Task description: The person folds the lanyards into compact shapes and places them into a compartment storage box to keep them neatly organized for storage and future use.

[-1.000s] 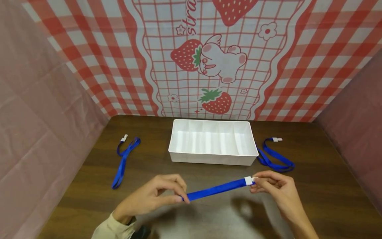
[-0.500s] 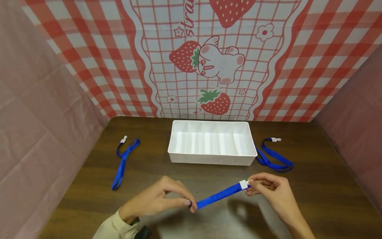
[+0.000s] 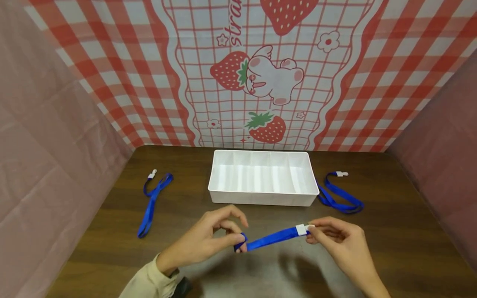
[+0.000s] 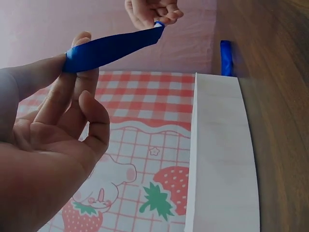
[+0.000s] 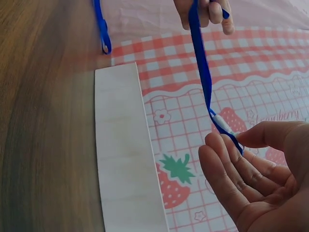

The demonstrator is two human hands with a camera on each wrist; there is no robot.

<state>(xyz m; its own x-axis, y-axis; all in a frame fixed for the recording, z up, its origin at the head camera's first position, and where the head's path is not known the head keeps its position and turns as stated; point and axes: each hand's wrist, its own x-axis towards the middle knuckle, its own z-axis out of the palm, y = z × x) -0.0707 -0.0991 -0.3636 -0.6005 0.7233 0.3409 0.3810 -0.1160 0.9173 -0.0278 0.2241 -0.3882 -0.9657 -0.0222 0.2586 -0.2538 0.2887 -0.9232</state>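
A blue lanyard [image 3: 273, 238] with a white clip is stretched between both hands above the table, folded into a short band. My left hand [image 3: 210, 238] pinches its left end between thumb and fingers, where the strap bends round a finger; the index finger is lifted off. My right hand [image 3: 343, 244] pinches the clip end, thumb against fingers, with the white clip piece [image 3: 301, 229] showing just left of the fingertips. In the right wrist view the strap [image 5: 202, 63] runs from the far hand to the right fingertips.
Behind the hands stands a white divided box [image 3: 263, 198] with several compartments. A second blue lanyard [image 3: 152, 209] lies to its left, a third [image 3: 340, 198] at its right side. A checked strawberry cloth [image 3: 268, 82] hangs at the table's back edge.
The left fingers have shifted along the strap and bent its end round a finger, then the index finger lifted. The strap between the hands is shorter. The right hand keeps its pinch, moving slightly left.
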